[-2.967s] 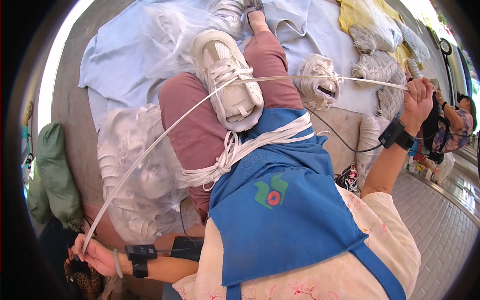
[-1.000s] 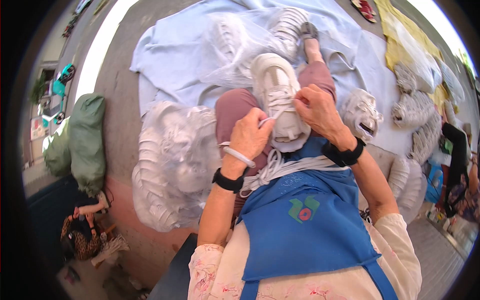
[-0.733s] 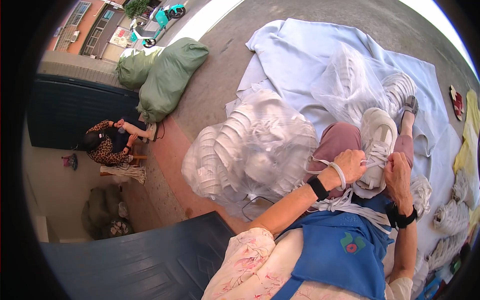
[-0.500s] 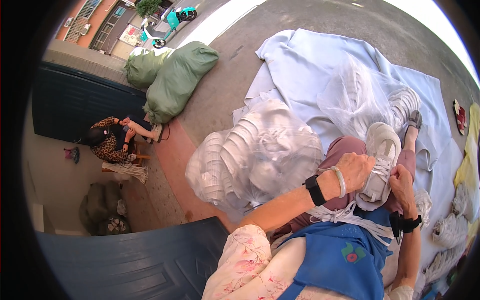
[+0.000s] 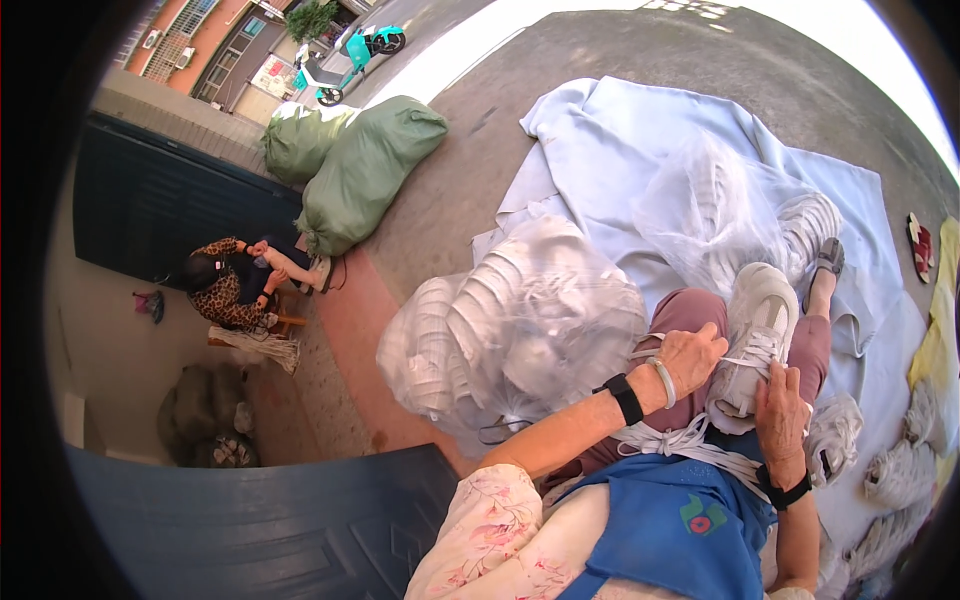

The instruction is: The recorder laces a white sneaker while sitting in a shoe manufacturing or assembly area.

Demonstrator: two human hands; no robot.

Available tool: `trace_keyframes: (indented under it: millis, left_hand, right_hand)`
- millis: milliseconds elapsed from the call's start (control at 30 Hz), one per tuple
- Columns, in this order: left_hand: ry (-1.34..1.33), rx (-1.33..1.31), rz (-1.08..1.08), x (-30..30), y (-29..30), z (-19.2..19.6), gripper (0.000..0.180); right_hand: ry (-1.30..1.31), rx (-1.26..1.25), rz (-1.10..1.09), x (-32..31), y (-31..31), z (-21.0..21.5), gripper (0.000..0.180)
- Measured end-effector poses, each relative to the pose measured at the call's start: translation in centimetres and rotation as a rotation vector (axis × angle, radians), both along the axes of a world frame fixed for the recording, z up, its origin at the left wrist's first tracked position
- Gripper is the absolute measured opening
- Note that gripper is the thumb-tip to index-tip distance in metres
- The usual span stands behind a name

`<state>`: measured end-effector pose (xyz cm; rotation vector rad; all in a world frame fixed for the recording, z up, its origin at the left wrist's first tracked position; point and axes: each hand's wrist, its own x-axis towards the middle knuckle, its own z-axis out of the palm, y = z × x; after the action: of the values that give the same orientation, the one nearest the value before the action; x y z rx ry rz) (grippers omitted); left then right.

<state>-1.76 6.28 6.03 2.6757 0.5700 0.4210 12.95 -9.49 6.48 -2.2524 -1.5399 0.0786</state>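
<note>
A white sneaker [image 5: 757, 330] rests on my lap between my knees, its toe pointing away from me. My left hand [image 5: 690, 362] is left of the shoe, closed on a white shoelace [image 5: 738, 361] stretched out from the eyelets, with the loose tail past the knuckles. On the shoe's right side, my right hand [image 5: 782, 405] has its fingertips pinched at the lacing by the eyelets; the lace end in it is mostly hidden. A bundle of white laces [image 5: 680, 438] lies across my lap over the blue apron [image 5: 665, 510].
Clear plastic bags of white shoes lie to the left [image 5: 510, 320] and ahead [image 5: 715, 205] on a pale blue cloth [image 5: 590, 130]. More shoes [image 5: 835, 435] sit at right. Far left, another person [image 5: 235, 285] sits near green sacks [image 5: 365, 170]; a dark blue door [image 5: 270, 520] is nearer.
My left hand has moved left, away from the shoe, drawing the lace out. My right hand has come down and nearer along the shoe's side. The whole view has shifted slightly.
</note>
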Motion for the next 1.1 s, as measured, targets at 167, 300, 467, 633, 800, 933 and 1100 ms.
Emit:
trace_keyframes:
  millis: [167, 300, 467, 633, 800, 933, 1100]
  left_hand:
    - [-0.004, 0.038, 0.057, 0.5, -0.6, -0.7, 0.007]
    - [0.02, 0.022, 0.064, -0.2, -1.3, -0.6, 0.005]
    - [0.07, -0.063, 0.08, -0.4, -1.9, -0.7, 0.006]
    - [-0.038, -0.377, 0.188, -0.4, -1.6, 1.4, 0.023]
    - [-0.016, -0.809, 0.107, -1.7, -1.0, 2.2, 0.021]
    - [0.004, -0.777, 0.129, -1.3, -1.7, 1.0, 0.022]
    - [-0.069, -0.878, 0.238, -0.9, -2.8, 1.1, 0.013]
  right_hand:
    - [-0.156, -0.068, -0.01, -0.1, 0.1, -0.7, 0.029]
    - [-0.163, -0.101, 0.004, 0.4, -0.1, -0.9, 0.023]
    - [0.031, -0.075, -0.051, 0.7, -1.6, 0.9, 0.025]
    - [0.263, -0.069, -0.113, 2.8, -2.3, 2.6, 0.028]
    - [0.306, -0.137, -0.135, 5.1, -4.8, 1.5, 0.02]
    - [0.47, -0.068, -0.187, 6.0, -6.7, 0.2, 0.019]
    - [0.586, -0.045, -0.291, 5.7, -6.9, 1.5, 0.019]
